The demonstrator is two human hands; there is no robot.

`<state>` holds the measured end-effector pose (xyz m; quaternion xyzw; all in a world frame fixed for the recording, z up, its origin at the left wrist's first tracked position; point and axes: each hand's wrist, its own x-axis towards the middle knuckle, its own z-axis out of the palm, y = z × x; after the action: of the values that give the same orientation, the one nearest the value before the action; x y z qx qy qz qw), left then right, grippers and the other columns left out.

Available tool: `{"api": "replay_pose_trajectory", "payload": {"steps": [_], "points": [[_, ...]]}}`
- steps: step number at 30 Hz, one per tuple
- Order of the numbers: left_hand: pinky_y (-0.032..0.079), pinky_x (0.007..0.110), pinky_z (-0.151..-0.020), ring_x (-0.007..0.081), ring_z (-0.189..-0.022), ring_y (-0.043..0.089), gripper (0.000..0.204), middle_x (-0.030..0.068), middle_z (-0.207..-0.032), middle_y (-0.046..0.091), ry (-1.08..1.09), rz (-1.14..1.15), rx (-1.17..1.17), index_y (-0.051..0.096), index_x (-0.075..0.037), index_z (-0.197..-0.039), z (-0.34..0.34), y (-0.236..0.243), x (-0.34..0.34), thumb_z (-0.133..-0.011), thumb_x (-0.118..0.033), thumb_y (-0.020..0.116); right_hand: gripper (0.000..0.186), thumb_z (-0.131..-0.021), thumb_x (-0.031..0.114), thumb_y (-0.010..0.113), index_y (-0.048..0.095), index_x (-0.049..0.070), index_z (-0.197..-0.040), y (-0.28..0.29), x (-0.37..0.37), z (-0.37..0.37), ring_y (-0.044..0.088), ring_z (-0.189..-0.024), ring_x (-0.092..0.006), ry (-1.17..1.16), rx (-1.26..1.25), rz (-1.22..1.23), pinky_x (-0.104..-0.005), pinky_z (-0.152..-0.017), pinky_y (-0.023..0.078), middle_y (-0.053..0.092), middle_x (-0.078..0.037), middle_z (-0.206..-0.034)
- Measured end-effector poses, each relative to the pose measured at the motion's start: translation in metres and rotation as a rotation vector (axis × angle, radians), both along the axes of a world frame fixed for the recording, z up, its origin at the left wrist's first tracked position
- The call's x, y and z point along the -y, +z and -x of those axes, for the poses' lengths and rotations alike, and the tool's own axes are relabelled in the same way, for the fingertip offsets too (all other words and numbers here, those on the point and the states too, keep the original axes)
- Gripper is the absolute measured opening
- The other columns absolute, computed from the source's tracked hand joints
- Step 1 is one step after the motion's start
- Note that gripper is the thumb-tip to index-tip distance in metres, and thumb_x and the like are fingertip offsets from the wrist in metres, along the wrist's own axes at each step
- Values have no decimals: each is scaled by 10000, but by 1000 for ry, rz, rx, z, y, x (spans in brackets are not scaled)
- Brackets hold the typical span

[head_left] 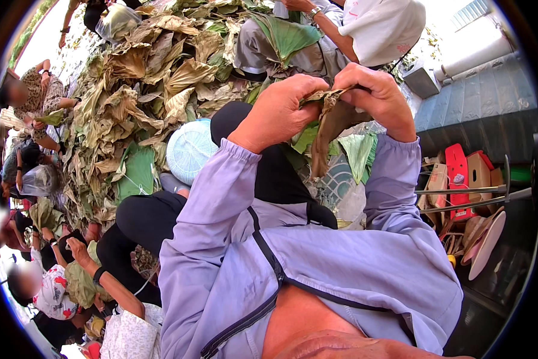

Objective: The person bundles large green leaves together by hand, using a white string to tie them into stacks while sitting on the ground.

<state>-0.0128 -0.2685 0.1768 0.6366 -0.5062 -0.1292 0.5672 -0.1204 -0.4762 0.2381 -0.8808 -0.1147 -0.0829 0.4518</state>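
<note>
At the far left a co-worker in patterned clothes [32, 96] has a green leaf [52, 118] by one hand, and below is a cloudy plastic bag [40, 180]. Lower down sits another person in a white top with red marks [55, 293], with a bare forearm wearing a dark wristband [99, 274] just to the right. Next comes a wide heap of dried leaves [155, 90], mostly brown and crumpled, with a flat green leaf [136, 170] at its lower edge. A round, pale-blue, cap-like thing [191, 151] lies beside the person's dark trouser leg [152, 215]. In the middle, the left hand [279, 109] is raised, its fingers pinching the top of a brown leaf [326, 131] — the leaf hangs down between the two hands, above pale green leaves [359, 154] and a patterned floor [335, 182]. The right hand [380, 96] grips the same top edge, fingers bent and close to the left ones. Beyond the hands a co-worker in a white top [383, 30] sits with a broad green leaf [286, 37] across the lap. At the right, a red box [456, 173] stands beside a cardboard box [479, 175] — metal bars [469, 191] cross in front — with a pale flat disc [487, 245] leaning below.
</note>
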Motion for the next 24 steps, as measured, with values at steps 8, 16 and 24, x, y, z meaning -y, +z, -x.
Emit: {"api": "replay_pose_trajectory", "payload": {"steps": [8, 16, 24], "points": [[495, 298, -715, 112, -768, 607, 158, 27, -849, 688, 4, 15, -381, 676, 8, -1039, -13, -21, -2, -967, -130, 647, 120, -882, -27, 669, 656, 8, -996, -12, -4, -6, 530, -790, -38, -313, 82, -77, -205, -718, 443, 600, 33, -834], [602, 356, -792, 189, -926, 712, 198, 79, -1055, 726, 317, 530, -1012, 666, -27, -1146, -61, -27, -76, -970, -116, 667, 184, -897, -27, 661, 657, -6, -1080, -2, 16, 8, 504, -798, -13, -474, 178, -195, -180, -715, 411, 599, 60, -881], [523, 447, -992, 261, -1099, 661, 316, 115, -1224, 680, 693, 875, -932, 603, -13, -1266, -110, -48, -221, -1001, -184, 595, 249, -914, -27, 633, 632, -27, -1163, 0, 16, -5, 553, -899, -38, -525, 141, -162, -196, -802, 440, 640, 16, -995]]}}
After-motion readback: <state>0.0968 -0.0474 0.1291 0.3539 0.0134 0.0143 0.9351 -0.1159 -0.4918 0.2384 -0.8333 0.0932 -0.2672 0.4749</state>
